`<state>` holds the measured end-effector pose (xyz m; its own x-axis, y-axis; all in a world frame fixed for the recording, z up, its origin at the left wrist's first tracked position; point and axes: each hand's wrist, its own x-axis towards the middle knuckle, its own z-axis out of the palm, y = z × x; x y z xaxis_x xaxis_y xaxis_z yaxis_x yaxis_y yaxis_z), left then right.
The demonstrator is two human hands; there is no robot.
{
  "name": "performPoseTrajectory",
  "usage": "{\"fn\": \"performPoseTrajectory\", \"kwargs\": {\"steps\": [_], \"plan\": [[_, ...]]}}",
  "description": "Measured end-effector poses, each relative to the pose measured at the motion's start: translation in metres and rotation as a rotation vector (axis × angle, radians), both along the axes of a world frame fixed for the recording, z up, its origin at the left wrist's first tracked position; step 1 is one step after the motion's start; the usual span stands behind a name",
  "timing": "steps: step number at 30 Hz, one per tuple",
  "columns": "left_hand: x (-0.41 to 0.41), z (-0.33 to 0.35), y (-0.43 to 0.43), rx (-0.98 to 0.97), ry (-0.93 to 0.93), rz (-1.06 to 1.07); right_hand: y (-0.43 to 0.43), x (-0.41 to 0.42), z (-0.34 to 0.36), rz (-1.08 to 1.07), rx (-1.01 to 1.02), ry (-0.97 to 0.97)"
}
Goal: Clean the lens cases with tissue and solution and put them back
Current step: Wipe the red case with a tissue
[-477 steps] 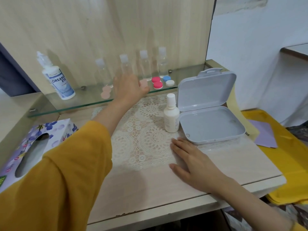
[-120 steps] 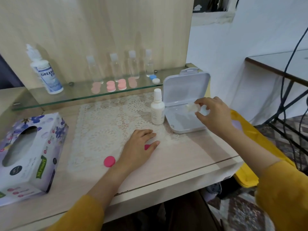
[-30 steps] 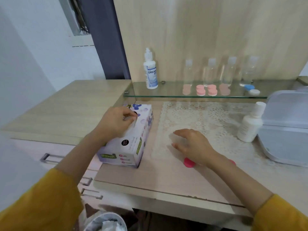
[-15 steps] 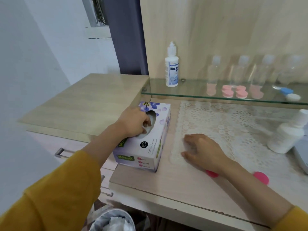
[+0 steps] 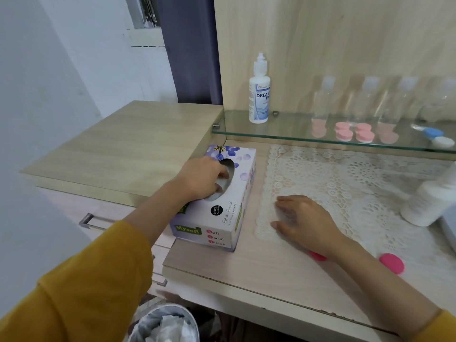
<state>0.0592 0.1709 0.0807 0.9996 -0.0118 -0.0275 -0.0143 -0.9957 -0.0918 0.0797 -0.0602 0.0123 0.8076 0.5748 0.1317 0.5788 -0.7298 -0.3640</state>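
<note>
1. The left hand [image 5: 204,178] is holding its fingers curled inside the opening of the tissue box [image 5: 222,218], which is sitting on the table [image 5: 259,272]. I cannot tell whether it is pinching a tissue.
2. The right hand [image 5: 303,220] is lying flat and empty on the edge of the lace mat [image 5: 345,174].
3. One pink lens case piece [image 5: 391,263] is lying on the table near the front edge, and a second pink piece [image 5: 317,255] is peeking out from under the right wrist. Neither is being wiped, so this case seems to be waiting on the tissue.
4. The solution bottle [image 5: 259,95] is standing untouched on the glass shelf [image 5: 283,127].
5. Other pink cases [image 5: 344,134] are sitting on the shelf; whether they are clean is not showing. Crumpled tissue is lying in the bin [image 5: 165,324], hinting at some wiping done.
6. Wiping and returning the pink pieces to the shelf are remaining.
</note>
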Motion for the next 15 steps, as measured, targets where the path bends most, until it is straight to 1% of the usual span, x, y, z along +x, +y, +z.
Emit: {"fn": "performPoseTrajectory", "kwargs": {"steps": [5,12,15], "plan": [[0.0000,-0.0029,0.0017,-0.066,-0.022,-0.008,-0.0005,0.0014,-0.0019,-0.004,0.007,-0.005],[0.0008,-0.0073,0.0040,-0.053,-0.008,-0.015,-0.0008,0.0021,-0.0028,0.000,0.012,-0.003],[0.0014,-0.0078,0.0048,-0.059,-0.031,-0.027,-0.0010,0.0026,-0.0034,-0.001,0.014,-0.002]]}}
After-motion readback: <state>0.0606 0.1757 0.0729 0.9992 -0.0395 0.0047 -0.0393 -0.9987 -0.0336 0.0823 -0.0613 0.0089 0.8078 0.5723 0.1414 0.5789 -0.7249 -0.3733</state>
